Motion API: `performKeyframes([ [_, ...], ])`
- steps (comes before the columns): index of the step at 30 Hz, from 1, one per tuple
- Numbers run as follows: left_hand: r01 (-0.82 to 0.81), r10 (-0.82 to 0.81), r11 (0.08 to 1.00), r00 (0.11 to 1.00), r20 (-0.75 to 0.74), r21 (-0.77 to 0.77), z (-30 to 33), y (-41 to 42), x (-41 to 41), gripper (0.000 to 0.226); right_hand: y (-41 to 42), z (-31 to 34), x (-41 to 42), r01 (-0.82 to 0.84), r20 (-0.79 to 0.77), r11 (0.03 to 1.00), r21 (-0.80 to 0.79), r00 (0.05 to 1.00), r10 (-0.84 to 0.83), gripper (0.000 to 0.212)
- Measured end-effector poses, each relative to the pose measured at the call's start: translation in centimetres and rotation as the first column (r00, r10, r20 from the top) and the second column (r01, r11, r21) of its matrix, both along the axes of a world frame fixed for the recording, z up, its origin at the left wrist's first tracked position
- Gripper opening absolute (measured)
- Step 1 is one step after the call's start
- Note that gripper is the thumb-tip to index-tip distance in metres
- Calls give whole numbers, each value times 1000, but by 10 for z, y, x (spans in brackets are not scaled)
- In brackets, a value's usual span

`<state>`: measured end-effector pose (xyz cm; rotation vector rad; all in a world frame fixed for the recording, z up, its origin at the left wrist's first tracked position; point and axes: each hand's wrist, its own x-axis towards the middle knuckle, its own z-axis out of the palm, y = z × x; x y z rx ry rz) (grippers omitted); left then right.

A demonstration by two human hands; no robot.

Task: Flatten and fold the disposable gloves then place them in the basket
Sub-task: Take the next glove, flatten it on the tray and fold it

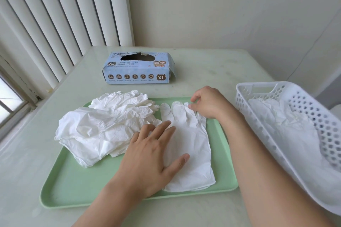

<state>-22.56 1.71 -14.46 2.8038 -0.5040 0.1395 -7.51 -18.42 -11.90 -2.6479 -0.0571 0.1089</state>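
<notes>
Nearest the camera, two bare forearms reach in over the pale desk [212, 64]. The left hand [151, 155] lies flat, fingers straight and spread, pressing on the palm part of a white disposable glove [190, 145]; its grip is open, holding nothing. That glove lies spread out on the right part of a light green tray [73, 186], cuff toward the near edge, fingers pointing far. At the far end of it, the right hand [210, 103] has its fingers curled down onto the glove's fingertips; its grip seems to pinch one glove finger, though the contact is partly hidden.

Left of the flattened glove, a rumpled pile of gloves [103, 125] covers the tray's far left part and spills over its left rim onto the desk.

To the right, beside the tray, stands a white perforated basket [313, 114], tilted in view, with crumpled white gloves already inside it.

Farther back on the desk sits a blue glove box [138, 68] marked XL, its top torn open. Behind it rise vertical blinds [64, 14] on the left and a plain wall.
</notes>
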Motion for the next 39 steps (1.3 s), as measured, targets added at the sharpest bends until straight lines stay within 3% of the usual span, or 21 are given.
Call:
performKeyframes([
  [5, 19, -20, 999, 1000, 16, 36, -5, 0, 4, 70, 9, -8, -3, 35, 120, 993, 115, 992, -49, 9],
  [8, 19, -20, 999, 1000, 22, 43, -6, 1, 5, 69, 3, -1, -2, 109, 197, 987, 117, 972, -131, 9],
  [14, 17, -18, 999, 999, 36, 38, -6, 0, 4, 68, 0, -4, -6, 115, 114, 988, 101, 985, -126, 16],
  [17, 15, -16, 999, 999, 28, 42, -5, 0, 4, 69, -5, 9, -5, 168, 180, 978, 123, 965, -188, 6],
  [18, 15, -16, 999, 999, 29, 42, -4, 0, 4, 68, -8, 15, -4, 182, 194, 979, 91, 961, -196, 15],
  [20, 13, -14, 999, 999, 29, 45, -3, 0, 3, 68, -14, 23, -4, 163, 122, 987, -14, 980, -160, 30],
  [24, 22, -23, 999, 1000, 13, 48, -1, 0, 2, 68, -14, 16, -7, 102, -71, 987, -127, 991, -111, 20],
  [31, 34, -34, 999, 999, 27, 7, 0, 2, -1, 71, -11, 18, -6, 54, -26, 992, -112, 998, -57, 20],
  [35, 38, -32, 997, 995, 97, -70, 2, 0, 0, 61, 17, 35, -18, -182, 32, 979, 89, 983, 180, 21],
  [39, 85, -78, 991, 995, 62, -107, 5, 2, 0, 37, 49, 17, -31, -331, -47, 943, 36, 942, 332, 16],
])
